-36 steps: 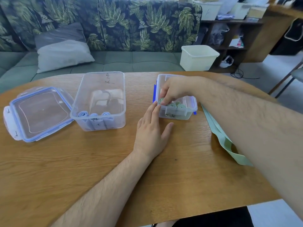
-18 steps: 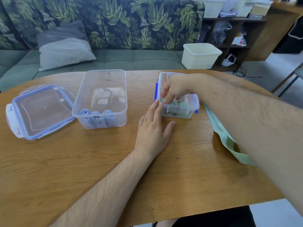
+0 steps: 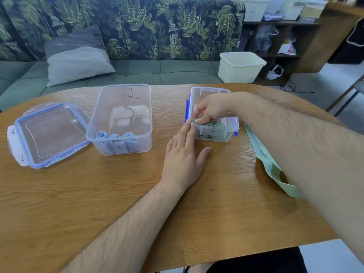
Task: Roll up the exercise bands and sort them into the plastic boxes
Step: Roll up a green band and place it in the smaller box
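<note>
My right hand reaches into the small clear box and pinches a rolled green band at its front left corner. Two more green rolls stand beside it in the box. My left hand lies flat on the table with straight fingers, its fingertips touching the small box's left front corner. The larger clear box to the left holds three rolled blue bands along its near wall. An unrolled green band lies on the table at the right, partly hidden under my right forearm.
The large box's blue-rimmed lid lies open-side up at the table's left. The wooden table has a rounded far edge. Behind it are a green sofa with cushions and a white bin on the floor.
Both hands have stayed at the small box; the right hand's fingers have shifted slightly on the green roll at the front left corner. The view has drifted a little.
</note>
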